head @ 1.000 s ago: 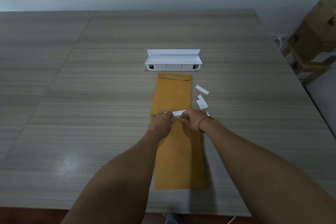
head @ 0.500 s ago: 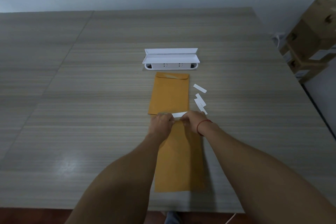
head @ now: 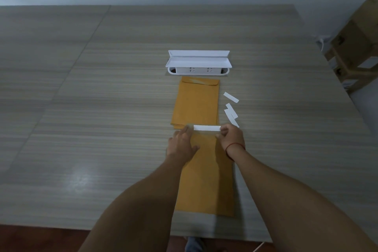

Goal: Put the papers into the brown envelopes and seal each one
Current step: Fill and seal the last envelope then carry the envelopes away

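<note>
Head view, near envelope: lies lengthwise on the surface, far end under both hands.
White strip: across that far end.
Right hand: fingers pinch the strip's right end.
Left hand: fingers straight, pressing the envelope's left corner.
Envelope stack: just beyond, before a white box.
Loose strips: right of the stack.

The table has a smooth wood-grain laminate top, and its soft gloss shows as a pale sheen at lower left. The near envelope and the envelope stack above it are matt brown kraft paper. The white strip and the loose strips right of centre look like smooth paper. The socket box is smooth white plastic. The cardboard boxes at the right edge are matt and brown. The cord on one wrist is red thread.
</note>
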Motion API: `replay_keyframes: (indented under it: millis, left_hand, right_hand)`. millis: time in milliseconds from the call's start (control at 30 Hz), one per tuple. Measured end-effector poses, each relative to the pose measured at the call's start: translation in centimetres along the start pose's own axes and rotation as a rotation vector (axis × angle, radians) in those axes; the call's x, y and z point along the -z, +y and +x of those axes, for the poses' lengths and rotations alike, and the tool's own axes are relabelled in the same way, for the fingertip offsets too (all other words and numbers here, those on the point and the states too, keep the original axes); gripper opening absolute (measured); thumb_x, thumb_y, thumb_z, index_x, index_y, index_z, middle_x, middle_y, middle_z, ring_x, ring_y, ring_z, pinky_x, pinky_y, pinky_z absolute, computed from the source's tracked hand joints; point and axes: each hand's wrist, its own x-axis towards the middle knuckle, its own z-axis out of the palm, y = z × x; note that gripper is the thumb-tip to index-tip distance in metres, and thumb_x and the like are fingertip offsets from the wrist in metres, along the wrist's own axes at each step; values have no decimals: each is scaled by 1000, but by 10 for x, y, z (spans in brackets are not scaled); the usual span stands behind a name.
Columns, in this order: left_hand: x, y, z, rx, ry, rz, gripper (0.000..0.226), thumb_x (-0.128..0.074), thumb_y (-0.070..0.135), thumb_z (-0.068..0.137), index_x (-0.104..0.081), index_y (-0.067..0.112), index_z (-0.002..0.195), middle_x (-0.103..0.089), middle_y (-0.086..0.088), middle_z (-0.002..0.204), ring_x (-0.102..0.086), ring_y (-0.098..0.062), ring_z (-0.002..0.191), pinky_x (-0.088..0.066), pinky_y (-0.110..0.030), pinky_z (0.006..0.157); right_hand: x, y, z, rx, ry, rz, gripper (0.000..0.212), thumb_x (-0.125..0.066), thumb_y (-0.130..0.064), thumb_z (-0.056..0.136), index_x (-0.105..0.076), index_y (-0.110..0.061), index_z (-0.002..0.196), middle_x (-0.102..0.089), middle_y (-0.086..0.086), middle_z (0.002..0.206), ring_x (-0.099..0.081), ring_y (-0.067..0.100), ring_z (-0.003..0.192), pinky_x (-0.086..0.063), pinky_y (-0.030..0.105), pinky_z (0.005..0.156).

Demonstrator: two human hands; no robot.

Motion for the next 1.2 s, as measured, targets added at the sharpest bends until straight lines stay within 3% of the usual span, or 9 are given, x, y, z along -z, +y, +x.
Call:
replay_keyframes:
  millis: [133, 667, 867, 1033, 1200]
  left_hand:
    - [3, 2, 4, 8, -71, 50, 77, -63, 48, 85, -23, 26, 147, -11, 4, 160, -29, -26, 139, -39, -46, 105]
    - [12, 10, 4, 56, -128, 112, 78, -60, 50, 86, -22, 23, 149, -24, -1, 156, -27, -25, 140, -36, -46, 108]
    - [16, 13, 4, 83, -157, 128, 85, -59, 51, 87, -14, 17, 150, -32, -7, 152, -27, -26, 140, -36, -45, 108]
    - [15, 14, 6, 124, -167, 109, 93, -61, 53, 84, -9, 15, 151, -40, -11, 145, -29, -25, 138, -35, -44, 107]
    - [14, 15, 7, 131, -160, 98, 93, -62, 52, 84, -10, 14, 151, -40, -11, 145, -30, -26, 138, -35, -44, 107]
  right_hand:
    - [-1, -2, 4, -42, -33, 59, 22, -69, -14, 84, -65, -12, 105, -68, 4, 104, -63, 21, 100, -47, 27, 83]
    - [-9, -18, 7, -155, 55, 25, 18, -68, -26, 87, -66, -15, 102, -69, 3, 108, -63, 23, 103, -41, 25, 74]
    - [-6, -22, 17, -188, -24, 17, 10, -71, -21, 85, -69, -14, 91, -70, 3, 103, -65, 24, 101, -47, 27, 77]
    - [-6, -22, 15, -152, 10, -25, 28, -72, -22, 85, -67, -8, 108, -68, 6, 113, -62, 26, 109, -45, 27, 80]
    - [-5, -20, 14, -118, 11, -5, 26, -72, -21, 85, -65, -12, 108, -67, 5, 113, -63, 24, 106, -43, 26, 79]
